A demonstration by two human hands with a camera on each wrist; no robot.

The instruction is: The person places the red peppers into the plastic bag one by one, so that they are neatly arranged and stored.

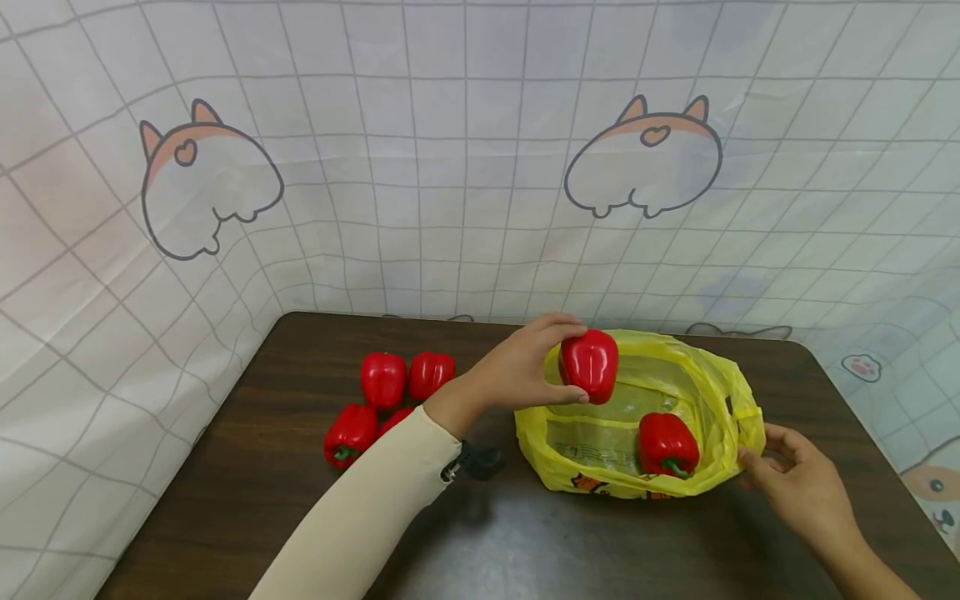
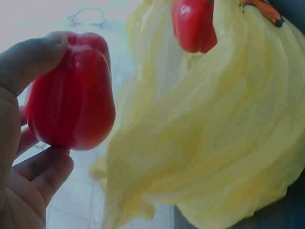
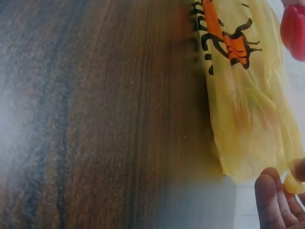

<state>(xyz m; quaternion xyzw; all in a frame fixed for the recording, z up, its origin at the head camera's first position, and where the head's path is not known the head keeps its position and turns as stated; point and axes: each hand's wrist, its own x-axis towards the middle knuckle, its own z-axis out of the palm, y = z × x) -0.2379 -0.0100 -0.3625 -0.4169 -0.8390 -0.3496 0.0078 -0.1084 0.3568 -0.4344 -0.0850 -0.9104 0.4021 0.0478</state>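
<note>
Sleeve [image 1: 375,508] between loose peppers [image 1: 384,381] and bag [image 1: 535,442]

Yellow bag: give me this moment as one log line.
left hand: holds pepper above bag | right hand: pinches bag edge | in bag: one pepper | on table: at least four peppers

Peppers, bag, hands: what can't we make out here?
Head: one tabletop pepper, mostly hidden by the left sleeve.
Head: small print inside the yellow bag, too small to read.
Right wrist: black lettering on the bag, cut off by the top edge.
Right wrist: right hand, cut off at the bottom right corner.
</note>
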